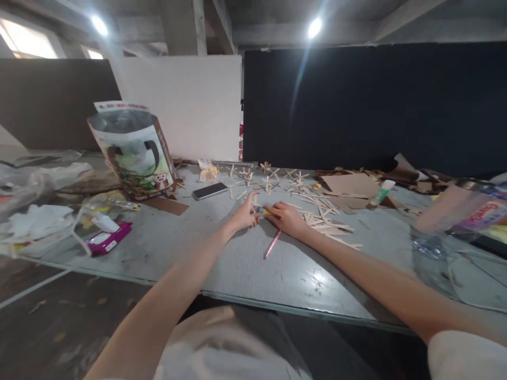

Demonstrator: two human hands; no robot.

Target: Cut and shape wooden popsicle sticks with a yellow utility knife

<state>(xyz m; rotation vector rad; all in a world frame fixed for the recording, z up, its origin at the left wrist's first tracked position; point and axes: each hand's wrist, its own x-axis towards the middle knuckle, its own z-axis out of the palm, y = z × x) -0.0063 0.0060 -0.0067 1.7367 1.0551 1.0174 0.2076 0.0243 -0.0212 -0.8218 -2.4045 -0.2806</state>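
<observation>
My left hand and my right hand nearly meet over the middle of the table. The right fingers are closed around a small yellow thing, whose kind I cannot make out. The left fingers are curled close beside it, with the index finger raised; what they pinch is too small to name. A pink pencil lies on the table just below my right hand. Flat wooden sticks are scattered to the right of that hand. Beyond both hands stand several star-shaped pieces made of sticks.
A phone lies left of the sticks. Farther left are a large printed bag and a purple wipes pack. On the right are cardboard, a glue stick and a clear plastic bottle. The table's front edge is near me.
</observation>
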